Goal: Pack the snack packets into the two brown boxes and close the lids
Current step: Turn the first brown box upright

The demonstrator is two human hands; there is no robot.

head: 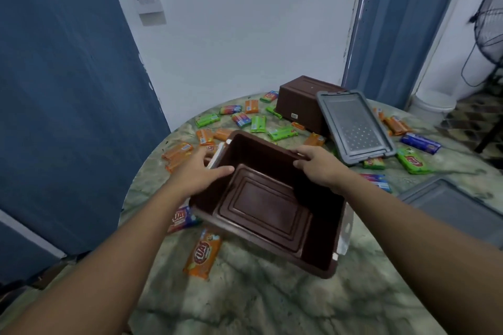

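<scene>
Hands grip the empty brown box (265, 207) by its rim: left hand (200, 171) at 9 o'clock, right hand (317, 163) at 1 o'clock, fingers curled over the edge. Snack packets (202, 253) lie scattered beneath; setting the tilted box down could crush one.

Near brown box (268, 207): moulded plastic, smooth, dull sheen, stepped ridges in floor. Far brown box (299, 102), at 12 o'clock: same plastic, matt. Grey lid (355, 128), at 1 o'clock: plastic, dimpled centre panel, slight gloss. Snack packets (202, 253): glossy printed film, crinkled. Bench (272, 304): green-veined marble look, smooth, polished.
</scene>
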